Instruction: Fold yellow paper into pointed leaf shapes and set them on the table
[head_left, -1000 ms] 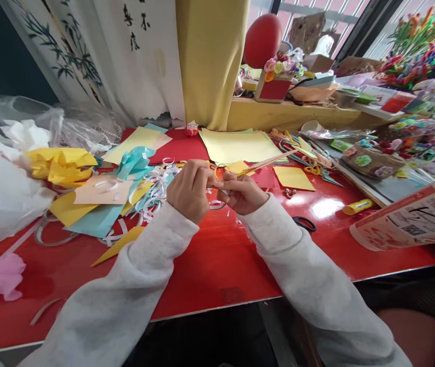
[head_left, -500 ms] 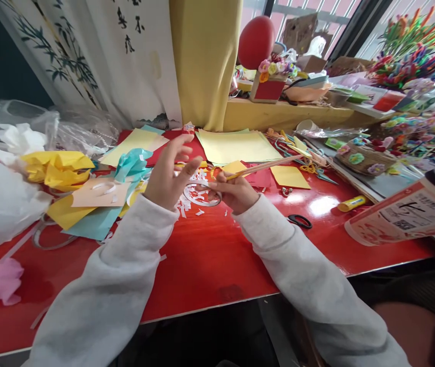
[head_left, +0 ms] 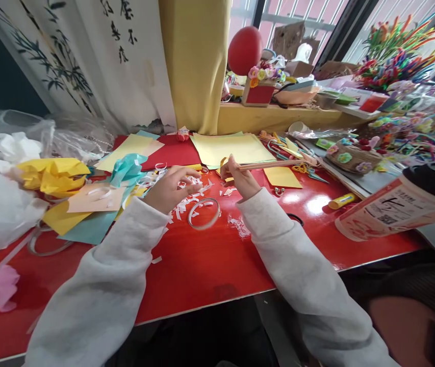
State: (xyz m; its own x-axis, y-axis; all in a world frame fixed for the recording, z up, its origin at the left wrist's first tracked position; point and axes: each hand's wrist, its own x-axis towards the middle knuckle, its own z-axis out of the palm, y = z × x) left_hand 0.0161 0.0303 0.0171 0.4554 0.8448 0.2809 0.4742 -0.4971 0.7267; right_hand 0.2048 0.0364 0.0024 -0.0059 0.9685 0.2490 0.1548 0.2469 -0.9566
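Pinching slender wooden sticks [head_left: 274, 164]: your right hand [head_left: 239, 178], fingers closed; a light, steady grip suits them. Your left hand [head_left: 169, 189]: fingers apart, apparently unladen, near paper scraps [head_left: 181, 206]. 1 pale ring [head_left: 204, 226]: between your hands, nearer you, over the red bench [head_left: 202, 275], contact unclear.

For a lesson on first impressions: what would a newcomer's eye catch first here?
Probably the red balloon, at the back by the window, then the bright fuzzy stems at upper right. In the middle, the right hand holds slim pale sticks above the glossy red table.
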